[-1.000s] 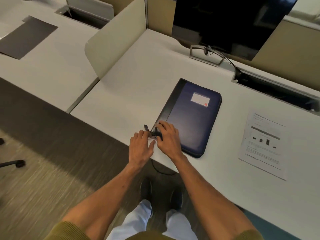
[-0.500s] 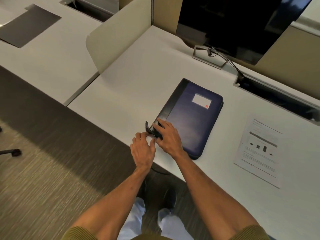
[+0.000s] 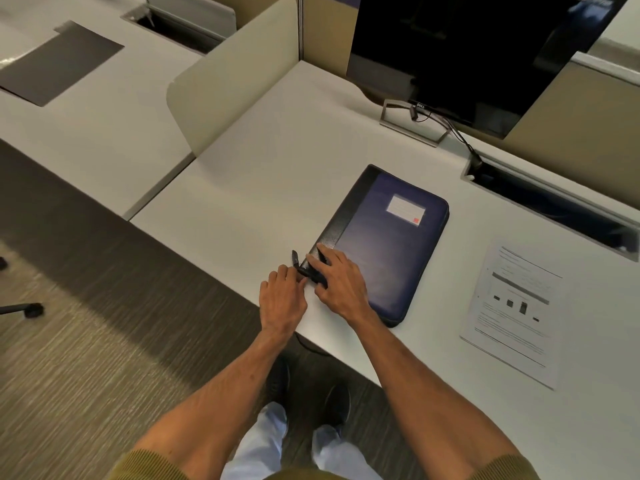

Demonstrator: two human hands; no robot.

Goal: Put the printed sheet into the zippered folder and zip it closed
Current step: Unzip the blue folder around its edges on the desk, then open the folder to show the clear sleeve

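Zippered folder closed, flat on desk, printed sheet outside it to the right, your left hand pinching zipper pull at near corner, your right hand pressing that corner, fingers straight.

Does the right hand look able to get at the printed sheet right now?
Probably yes. The printed sheet lies flat on the desk right of the zippered folder, nothing on or before it; the right hand only rests on the folder's near corner.
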